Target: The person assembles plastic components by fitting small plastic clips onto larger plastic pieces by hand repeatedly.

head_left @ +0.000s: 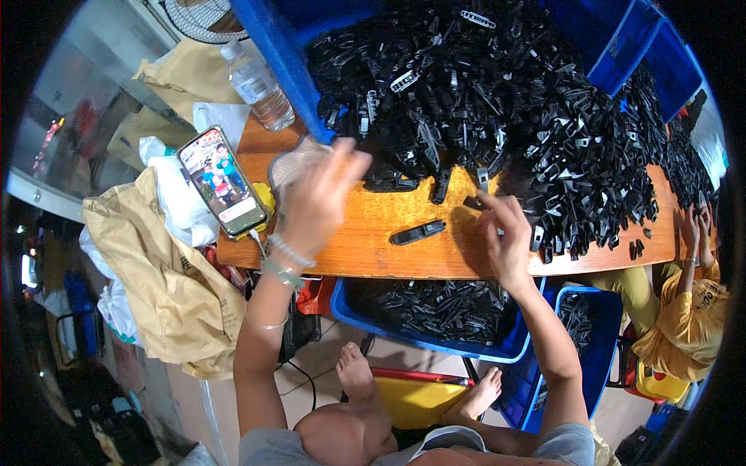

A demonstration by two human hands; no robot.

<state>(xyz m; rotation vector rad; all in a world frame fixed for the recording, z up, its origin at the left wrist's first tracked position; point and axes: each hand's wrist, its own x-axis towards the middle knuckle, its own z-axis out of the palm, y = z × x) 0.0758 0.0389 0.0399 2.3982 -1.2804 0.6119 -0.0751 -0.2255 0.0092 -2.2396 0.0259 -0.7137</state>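
My left hand point(320, 194) is raised over the left part of the wooden table point(350, 252), blurred by motion; whether it holds anything cannot be made out. Over the table's front part, my right hand point(507, 237) has bent fingers spread apart, the fingertips close to a small black plastic piece point(472, 203). Between the hands lies a longer black clip-like part point(418, 232). Behind them rises a large heap of black plastic parts point(435, 101), some with grey or silvery pieces. A grey-topped part point(482, 179) and a black part point(440, 189) lie at its near edge.
A lit phone point(221, 182) and a water bottle point(260, 89) stand at the left, near a brown paper bag point(159, 272). Blue bins point(431, 347) of black parts sit below the table edge. Another person in a yellow shirt point(691, 322) works at the far right.
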